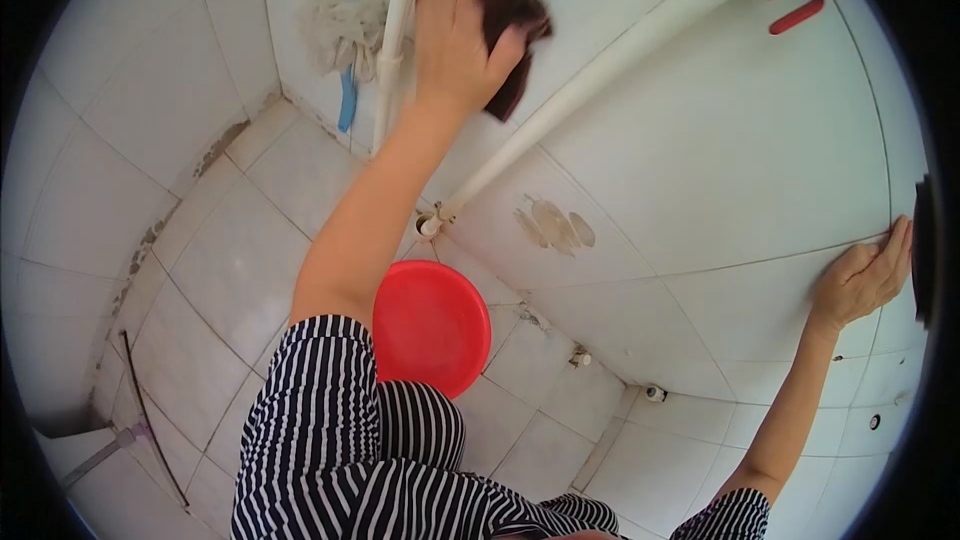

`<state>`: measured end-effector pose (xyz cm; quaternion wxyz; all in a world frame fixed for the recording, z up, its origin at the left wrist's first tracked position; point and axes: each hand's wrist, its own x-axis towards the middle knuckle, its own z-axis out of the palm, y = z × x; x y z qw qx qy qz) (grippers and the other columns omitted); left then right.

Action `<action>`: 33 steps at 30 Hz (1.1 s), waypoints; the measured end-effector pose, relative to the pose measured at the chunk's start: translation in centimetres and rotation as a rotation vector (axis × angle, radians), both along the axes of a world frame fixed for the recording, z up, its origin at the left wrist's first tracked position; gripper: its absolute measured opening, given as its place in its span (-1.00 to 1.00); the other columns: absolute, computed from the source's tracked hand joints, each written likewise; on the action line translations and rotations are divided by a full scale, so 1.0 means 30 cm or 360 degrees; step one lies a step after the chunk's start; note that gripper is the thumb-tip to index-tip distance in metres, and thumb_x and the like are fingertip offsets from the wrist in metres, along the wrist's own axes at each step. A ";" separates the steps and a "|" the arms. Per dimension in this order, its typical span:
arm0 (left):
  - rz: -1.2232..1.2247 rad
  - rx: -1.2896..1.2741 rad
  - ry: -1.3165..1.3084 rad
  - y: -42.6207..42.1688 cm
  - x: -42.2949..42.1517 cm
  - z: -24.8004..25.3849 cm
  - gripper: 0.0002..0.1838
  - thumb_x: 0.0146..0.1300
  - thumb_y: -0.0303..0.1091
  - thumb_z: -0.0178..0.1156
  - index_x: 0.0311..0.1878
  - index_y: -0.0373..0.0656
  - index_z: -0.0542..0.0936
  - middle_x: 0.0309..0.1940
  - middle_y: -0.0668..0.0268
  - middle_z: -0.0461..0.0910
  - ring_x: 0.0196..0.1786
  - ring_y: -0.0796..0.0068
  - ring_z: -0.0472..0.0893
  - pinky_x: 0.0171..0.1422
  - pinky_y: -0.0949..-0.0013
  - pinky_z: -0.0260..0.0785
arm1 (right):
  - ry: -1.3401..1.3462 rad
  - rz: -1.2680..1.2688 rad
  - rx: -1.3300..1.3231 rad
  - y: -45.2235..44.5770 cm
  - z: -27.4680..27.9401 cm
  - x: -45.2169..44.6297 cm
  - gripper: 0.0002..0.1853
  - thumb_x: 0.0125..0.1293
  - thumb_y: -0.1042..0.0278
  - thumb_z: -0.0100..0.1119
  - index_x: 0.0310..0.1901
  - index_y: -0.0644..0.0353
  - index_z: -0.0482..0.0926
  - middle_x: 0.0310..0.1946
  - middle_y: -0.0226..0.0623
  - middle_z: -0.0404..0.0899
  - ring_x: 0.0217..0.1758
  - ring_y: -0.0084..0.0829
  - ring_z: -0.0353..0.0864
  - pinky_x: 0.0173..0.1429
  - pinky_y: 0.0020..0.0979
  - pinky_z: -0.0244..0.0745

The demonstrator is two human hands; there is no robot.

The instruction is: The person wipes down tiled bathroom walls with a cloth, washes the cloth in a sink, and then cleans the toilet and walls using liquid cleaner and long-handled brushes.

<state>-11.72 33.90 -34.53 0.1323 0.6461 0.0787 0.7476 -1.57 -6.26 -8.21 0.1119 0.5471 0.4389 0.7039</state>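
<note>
Dark cloth [502,2] under left hand [450,55], against tiled wall [740,140], long axis slanting past the thumb; left grip nearer, fingers spread; right hand [860,285] well apart, opened out on wall

A round red plastic basin [433,328] sits on the pale tiled floor [240,250], near the foot of a long white pipe [610,60]. At the far right is a red lever handle [798,17]; at the far left hangs a crumpled whitish bundle [345,25], a blue strip [347,100] below it. A grey-handled tool with a thin dark edge [150,422] stands near left.
</note>
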 end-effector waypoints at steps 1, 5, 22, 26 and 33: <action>-0.0078 -0.0116 0.0019 -0.025 -0.013 -0.097 -0.42 0.25 -0.04 0.25 0.20 -0.27 0.50 0.48 -0.12 0.24 0.31 -0.36 0.34 0.40 -0.17 0.20 | 0.0005 -0.0001 -0.0024 0.007 -0.006 -0.005 -0.52 0.40 0.56 -0.14 0.32 0.40 0.48 0.28 -0.05 0.56 0.36 -0.10 0.50 0.50 -0.16 0.34; -0.0159 -0.0396 0.0455 -0.142 -0.096 -0.530 -0.45 0.32 -0.10 0.20 0.21 -0.35 0.48 0.50 -0.19 0.18 0.39 -0.33 0.30 0.48 -0.12 0.15 | -0.0071 -0.0100 0.0023 0.014 -0.018 -0.018 -0.52 0.40 0.56 -0.14 0.31 0.39 0.50 0.24 -0.08 0.59 0.28 -0.16 0.54 0.43 -0.23 0.40; -0.0368 -0.0705 0.0635 -0.203 -0.066 -0.592 -0.21 -0.03 -0.32 0.53 0.35 -0.16 0.50 0.58 0.20 0.20 0.59 -0.16 0.14 0.59 0.04 0.19 | -0.0128 -0.0071 -0.0055 0.007 -0.002 0.001 -0.53 0.35 0.32 -0.09 0.17 0.38 0.60 0.18 0.07 0.63 0.28 0.07 0.57 0.44 -0.07 0.37; -0.0425 -0.0917 0.0765 -0.276 -0.124 -0.827 -0.37 0.13 -0.43 0.41 0.31 -0.28 0.50 0.61 0.10 0.11 0.62 -0.20 0.08 0.57 0.07 0.19 | -0.0151 -0.0036 -0.0174 -0.023 0.045 0.045 -0.58 0.35 0.33 -0.10 0.05 0.37 0.66 0.05 0.09 0.69 0.11 0.05 0.66 0.28 -0.04 0.50; -0.0510 -0.1464 0.0610 -0.261 -0.305 -0.896 -0.60 0.35 -0.40 0.26 0.24 -0.18 0.58 0.28 0.06 0.54 0.26 0.09 0.53 0.36 0.22 0.38 | -0.0163 -0.0056 -0.0188 -0.017 0.038 0.084 -0.59 0.46 0.35 -0.18 0.14 0.44 0.54 0.14 0.16 0.56 0.21 0.12 0.52 0.32 0.03 0.41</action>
